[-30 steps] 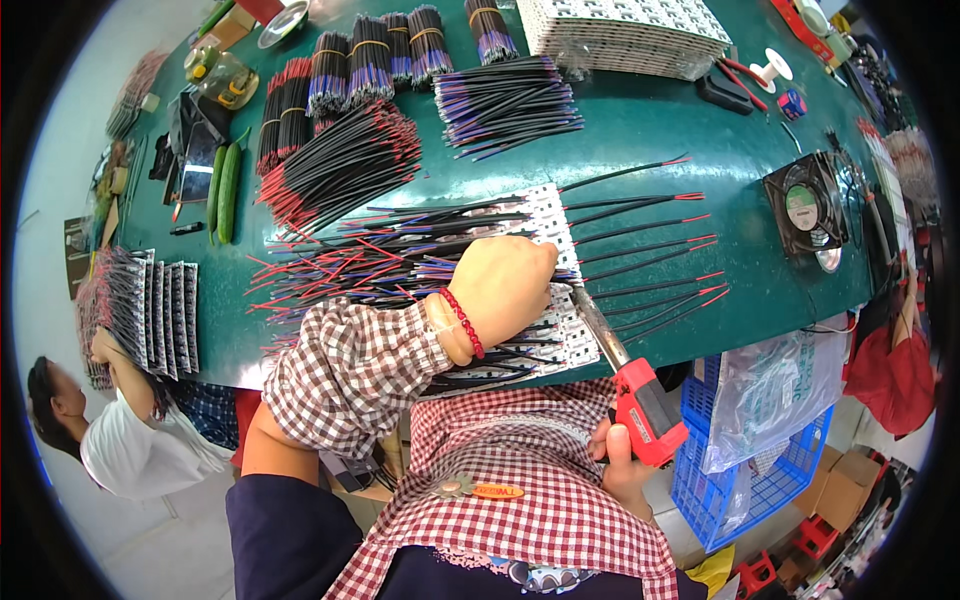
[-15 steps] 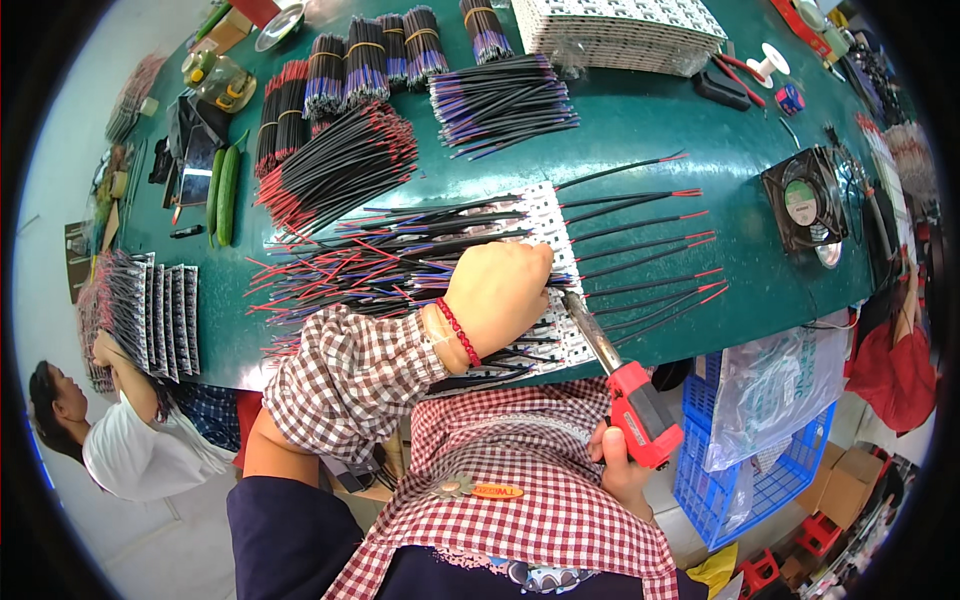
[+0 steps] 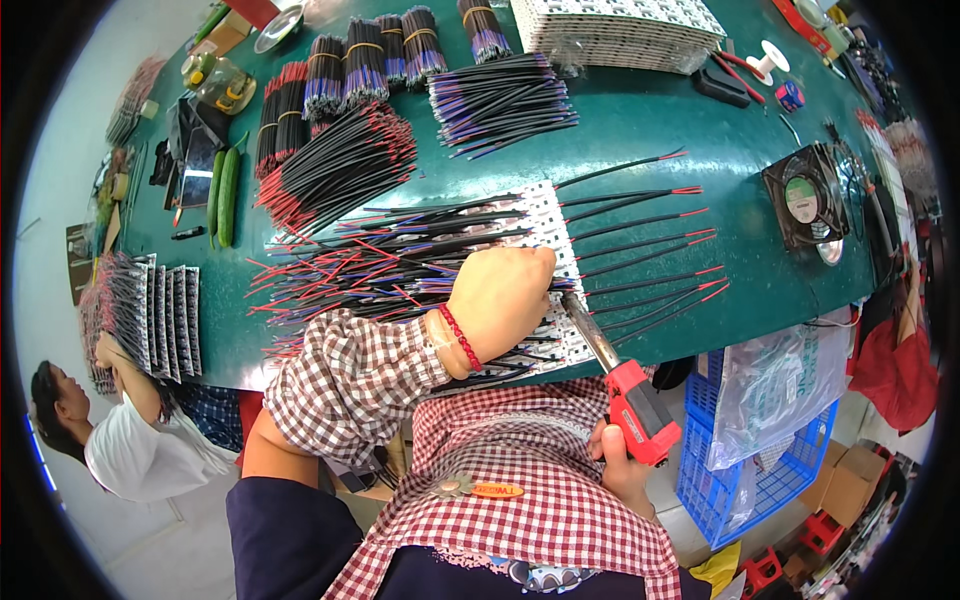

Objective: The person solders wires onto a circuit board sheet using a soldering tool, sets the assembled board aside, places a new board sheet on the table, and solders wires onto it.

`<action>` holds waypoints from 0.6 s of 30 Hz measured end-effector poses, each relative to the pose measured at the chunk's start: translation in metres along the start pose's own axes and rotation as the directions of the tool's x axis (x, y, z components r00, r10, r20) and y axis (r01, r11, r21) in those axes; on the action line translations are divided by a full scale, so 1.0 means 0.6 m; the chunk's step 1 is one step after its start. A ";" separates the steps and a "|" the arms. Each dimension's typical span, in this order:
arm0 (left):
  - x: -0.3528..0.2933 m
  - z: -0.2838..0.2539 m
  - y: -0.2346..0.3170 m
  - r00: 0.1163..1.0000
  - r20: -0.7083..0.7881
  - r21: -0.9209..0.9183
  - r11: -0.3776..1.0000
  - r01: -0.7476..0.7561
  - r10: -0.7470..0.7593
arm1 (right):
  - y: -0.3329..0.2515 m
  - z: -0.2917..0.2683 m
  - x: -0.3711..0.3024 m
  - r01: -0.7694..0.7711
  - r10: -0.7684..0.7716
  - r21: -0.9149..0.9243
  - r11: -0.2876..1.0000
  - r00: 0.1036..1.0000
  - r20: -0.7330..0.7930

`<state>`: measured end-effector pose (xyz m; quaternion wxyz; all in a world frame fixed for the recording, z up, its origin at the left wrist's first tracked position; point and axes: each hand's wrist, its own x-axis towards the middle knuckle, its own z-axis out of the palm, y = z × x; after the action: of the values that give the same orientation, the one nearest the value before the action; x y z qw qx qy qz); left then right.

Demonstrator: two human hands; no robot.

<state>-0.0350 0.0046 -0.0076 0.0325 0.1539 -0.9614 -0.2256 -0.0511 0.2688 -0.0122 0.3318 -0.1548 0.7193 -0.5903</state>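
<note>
My left hand (image 3: pixel 505 298) is closed in a pinch over a white circuit board panel (image 3: pixel 548 225). A dark wire end (image 3: pixel 563 285) pokes out at its fingertips; most of that wire is hidden by the hand. My right hand (image 3: pixel 622 468) grips a soldering iron (image 3: pixel 640 412) with a red and black handle. The iron's metal tip meets the panel right beside my left fingertips. Black wires with red and blue ends (image 3: pixel 380 265) spread leftward across the panel, and several red-tipped black wires (image 3: pixel 640 240) stick out from its right side.
Loose wires (image 3: pixel 335 165) and banded wire bundles (image 3: pixel 365 60) lie beyond the panel. A stack of white panels (image 3: pixel 620 35) stands at the back. To the right are a black fan (image 3: pixel 805 200) and a blue crate (image 3: pixel 755 500). Another person (image 3: pixel 150 440) sits at left.
Very little differs. My left hand has shifted slightly to the right over the panel, and the soldering iron's handle has moved marginally; its tip stays by the same spot.
</note>
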 end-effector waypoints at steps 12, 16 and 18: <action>-0.002 0.000 0.007 0.999 0.013 0.014 0.999 0.039 -0.040 | 0.004 -0.002 -0.004 0.043 -0.043 0.075 0.996 0.999 -0.002; -0.002 0.001 0.005 1.000 0.014 0.001 1.000 0.026 -0.026 | 0.010 -0.004 -0.007 -0.006 0.006 0.018 1.000 1.000 0.012; -0.002 0.002 0.005 1.000 0.002 0.003 1.000 0.011 -0.011 | 0.018 -0.012 -0.006 0.002 0.000 -0.022 1.000 0.998 0.061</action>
<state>-0.0347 0.0082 -0.0074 0.0302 0.1589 -0.9609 -0.2246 -0.0513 0.2794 -0.0209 0.3517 -0.1767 0.7152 -0.5776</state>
